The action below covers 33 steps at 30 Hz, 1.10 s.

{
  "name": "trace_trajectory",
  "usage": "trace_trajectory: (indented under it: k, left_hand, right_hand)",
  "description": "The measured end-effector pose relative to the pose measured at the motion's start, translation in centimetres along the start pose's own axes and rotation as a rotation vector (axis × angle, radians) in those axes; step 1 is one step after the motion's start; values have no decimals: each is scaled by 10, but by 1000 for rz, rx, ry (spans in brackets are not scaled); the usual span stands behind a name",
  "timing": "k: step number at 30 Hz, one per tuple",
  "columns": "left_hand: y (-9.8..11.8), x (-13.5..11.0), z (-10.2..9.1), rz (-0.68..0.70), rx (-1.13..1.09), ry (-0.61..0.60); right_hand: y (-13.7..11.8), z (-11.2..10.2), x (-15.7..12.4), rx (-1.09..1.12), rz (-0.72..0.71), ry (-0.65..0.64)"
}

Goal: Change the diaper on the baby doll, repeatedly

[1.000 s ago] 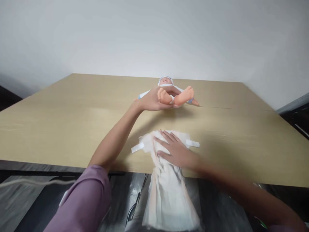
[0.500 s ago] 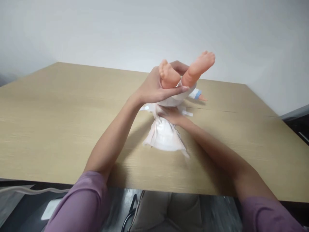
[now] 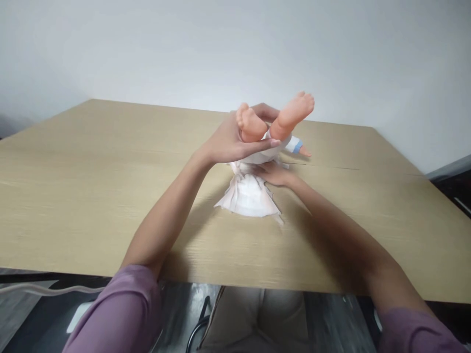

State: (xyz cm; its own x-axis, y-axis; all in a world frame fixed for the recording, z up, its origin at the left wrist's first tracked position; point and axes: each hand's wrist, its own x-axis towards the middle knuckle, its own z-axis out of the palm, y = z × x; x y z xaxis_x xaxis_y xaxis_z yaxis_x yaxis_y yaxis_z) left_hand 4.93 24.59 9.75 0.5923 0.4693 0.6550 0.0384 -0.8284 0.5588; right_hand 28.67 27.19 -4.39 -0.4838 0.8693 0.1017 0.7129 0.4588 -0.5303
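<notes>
A baby doll (image 3: 293, 113) lies on its back on the table, both legs raised and bare feet toward me. Its white clothing ends in a blue cuff at one small hand. My left hand (image 3: 226, 139) is closed round the doll's lower legs, thumb across the near side. Under the raised bottom lies a white diaper (image 3: 248, 196), pinched narrow in the middle, with its near end fanned out on the table. My right hand (image 3: 277, 174) rests against the diaper's narrow part beneath the doll, fingers stretched to the left and partly hidden. The doll's head is out of sight.
The wooden table (image 3: 110, 196) stretches to a pale wall (image 3: 184, 49) behind it. A thin seam runs across the tabletop right of the doll. A dark object (image 3: 454, 184) stands past the right edge. Below the near edge are my lap and a pale cable (image 3: 51, 291).
The doll's feet have come down slightly and to the left with my left hand. My right hand has shifted a little right, and the diaper's near end sits slightly farther from me.
</notes>
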Motion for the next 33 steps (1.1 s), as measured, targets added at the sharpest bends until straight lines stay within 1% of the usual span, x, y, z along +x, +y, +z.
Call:
trace_trajectory:
  k: [1,3,5,6,9,11,13,16,18,21,23,25,28,33]
  left_hand:
    - [0,-2,3,-18,0,-10]
    - [0,-7,9,-54,-3,-41]
    - [0,-12,16,-73,-8,-75]
    - [0,-16,20,-80,-10,-94]
    - [5,-26,31,-105,12,-133]
    - [11,-33,36,-117,37,-142]
    - [16,-42,37,-86,36,-140]
    - [14,-62,26,-27,54,-164]
    - [4,-82,14,-20,129,-199]
    - [-19,-119,-3,-5,266,-268]
    - [-34,-143,-8,20,331,-317]
    - [-44,-162,-9,37,364,-346]
    - [-50,-176,-8,32,386,-371]
    - [-48,-180,-12,-15,401,-447]
  right_hand:
    - [-1,-4,-13,-37,6,30]
    - [-6,-10,-41,-94,44,150]
    - [-17,-13,-66,-79,71,301]
    - [-24,-13,-76,-43,62,372]
    - [-47,-10,-93,69,-55,529]
    - [-56,-6,-96,111,-147,569]
    - [-58,-4,-96,119,-219,563]
    - [-45,-4,-102,70,-291,525]
    - [-32,-6,-110,19,-358,467]
    - [-11,-5,-124,-71,-471,363]
    - [0,-1,-129,-153,-503,328]
    - [7,5,-131,-236,-525,310]
    - [11,10,-131,-300,-558,290]
    - [11,6,-132,-291,-531,260]
